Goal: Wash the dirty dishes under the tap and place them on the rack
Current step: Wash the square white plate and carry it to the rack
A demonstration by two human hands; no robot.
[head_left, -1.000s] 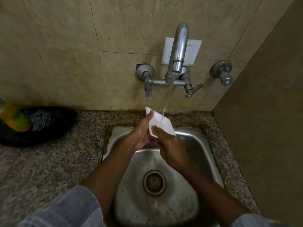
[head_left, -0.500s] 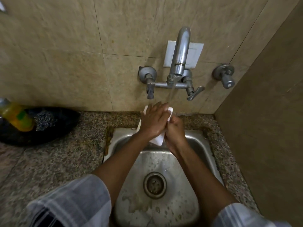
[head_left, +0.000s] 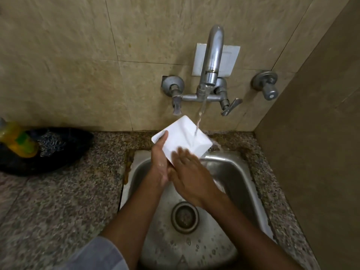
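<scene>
- The small square white dish point(head_left: 182, 137) is tilted above the back rim of the steel sink point(head_left: 229, 172), the chrome tap point(head_left: 211, 61) running onto it.
- Left hand point(head_left: 160, 164) grips its left edge, thumb on top.
- Right hand point(head_left: 191, 173) lies with straight fingers point(head_left: 181, 152) rubbing the face.
- Looks light, stiff and breakable; wet glaze will likely be slippery, so hold opposite edges.

A yellow bottle point(head_left: 16, 139) lay at the left edge on a black bag point(head_left: 64, 152), beside a grey steel scrubber point(head_left: 49, 144). A speckled granite counter point(head_left: 58, 201) met beige wall tiles point(head_left: 68, 65). A white plate point(head_left: 229, 59) sat on the wall, with a separate valve point(head_left: 266, 84) to its right.
</scene>
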